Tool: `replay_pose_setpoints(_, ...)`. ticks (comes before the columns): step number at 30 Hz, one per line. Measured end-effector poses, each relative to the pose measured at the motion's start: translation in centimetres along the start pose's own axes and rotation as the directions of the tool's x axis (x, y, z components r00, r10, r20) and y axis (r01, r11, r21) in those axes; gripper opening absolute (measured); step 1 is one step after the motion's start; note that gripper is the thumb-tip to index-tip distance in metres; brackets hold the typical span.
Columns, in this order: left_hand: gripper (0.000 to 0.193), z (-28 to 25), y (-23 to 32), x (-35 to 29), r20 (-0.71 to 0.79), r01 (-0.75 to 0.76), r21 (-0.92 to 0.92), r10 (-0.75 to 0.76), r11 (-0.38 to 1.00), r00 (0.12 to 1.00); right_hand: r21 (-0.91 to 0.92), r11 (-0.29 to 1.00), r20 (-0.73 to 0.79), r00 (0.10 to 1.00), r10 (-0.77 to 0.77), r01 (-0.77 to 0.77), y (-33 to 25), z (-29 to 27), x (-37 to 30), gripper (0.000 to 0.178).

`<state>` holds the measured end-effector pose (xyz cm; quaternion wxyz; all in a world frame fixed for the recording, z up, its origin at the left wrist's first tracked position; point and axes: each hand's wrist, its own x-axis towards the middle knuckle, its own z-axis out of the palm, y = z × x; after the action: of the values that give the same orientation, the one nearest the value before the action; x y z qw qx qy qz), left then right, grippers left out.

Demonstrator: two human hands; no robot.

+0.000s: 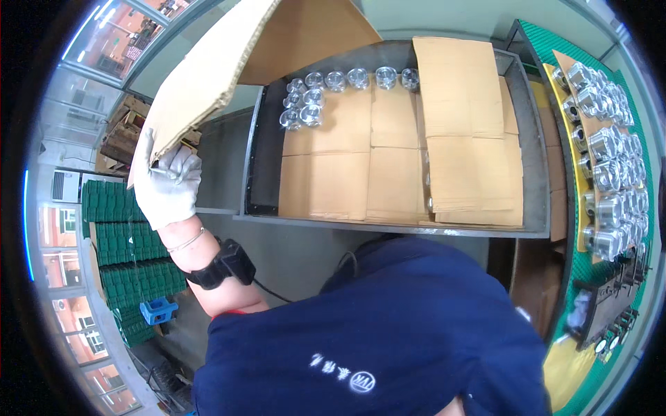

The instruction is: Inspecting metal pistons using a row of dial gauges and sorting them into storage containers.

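Note:
My left hand (175,182), in a white glove, is raised at the left with its fingers closed round the lower edge of a large cardboard sheet (201,76). The sheet stands tilted, and a second brown face of cardboard (305,41) shows behind it. To the right is a dark metal-walled bin (258,149) lined with flat cardboard (336,184). Several shiny piston-like metal parts (357,78) stand along the liner's far edge and far left corner. More cardboard (465,90) lies over the bin's right part. My right hand is out of view.
On the right, a green-topped bench (541,41) holds rows of similar metal parts (609,173) and a dark fixture (610,298). Green stacked trays (128,239) and a blue plastic stool (158,310) stand at the left. A wooden crate (125,132) is behind my left hand.

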<state>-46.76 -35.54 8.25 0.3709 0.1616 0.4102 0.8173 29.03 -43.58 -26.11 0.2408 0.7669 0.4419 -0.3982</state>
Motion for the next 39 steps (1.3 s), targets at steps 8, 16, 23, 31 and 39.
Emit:
replay_pose_setpoints(8, 0.024, 2.9, -0.5, -4.4, -0.168, -0.093, 0.082, 0.106, 0.992, 0.98, 0.066, 0.995, 0.001, 0.997, -0.072, 0.072, -1.7, -2.6, -1.6, 0.045)
replay_pose_setpoints(16, 0.035, -2.1, -3.6, -6.3, -0.288, 0.053, 0.226, 0.015, 0.973, 0.957, 0.098, 0.975, -0.049, 0.979, -0.196, 0.2, -4.0, -2.8, 0.4, 0.043)
replay_pose_setpoints(23, 0.026, -10.4, -8.3, -8.6, -0.512, 0.31, 0.281, -0.131, 0.908, 0.849, 0.037, 0.998, 0.081, 0.995, -0.054, 0.051, -6.5, -5.0, -0.9, 0.047)
replay_pose_setpoints(31, 0.023, 3.5, -9.0, -8.3, -0.441, 0.09, 0.222, 0.017, 0.971, 0.897, -0.098, 0.982, 0.023, 0.987, -0.158, 0.16, -1.5, -4.6, 7.5, 0.046)
replay_pose_setpoints(39, 0.036, 12.7, -11.9, -9.2, 0.301, -0.213, 0.122, 0.168, 0.969, 0.939, 0.162, 0.978, -0.046, 0.991, -0.129, 0.134, -4.1, -5.5, 3.5, 0.046)
